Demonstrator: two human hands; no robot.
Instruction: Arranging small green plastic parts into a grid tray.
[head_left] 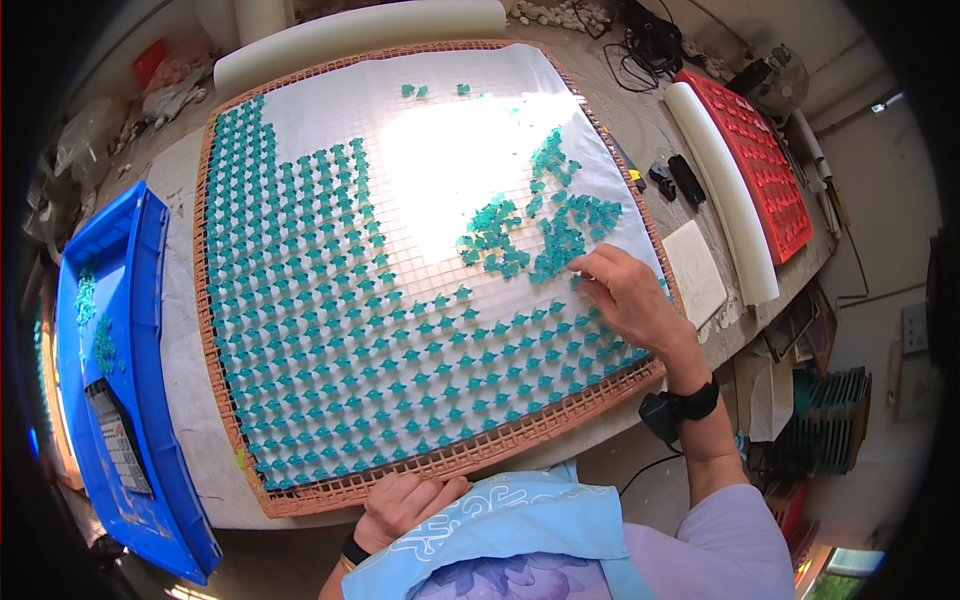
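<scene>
A large mesh tray (222, 385) with a brown-orange rim lies before me, lined with white gridded sheeting. Rows of small teal bow-like pieces (320, 300) cover its left and near parts. Loose piles of the same pieces (490, 240) lie right of centre. My right hand (630, 300) is at the right side, by the pile, with thumb and forefinger pinched around what looks like one small teal piece. At the near rim rests my left hand (405, 505), its fingers curled and its palm hidden. Bright glare washes out the sheet's middle.
A blue bin (150, 390) holding teal pieces and a dark-and-grey gadget stands at left. White rolls (360, 40) lie behind and to the right. Beyond the right roll is a red tray (755, 165). A pale tile (693, 270) and black objects (686, 180) sit by the right rim.
</scene>
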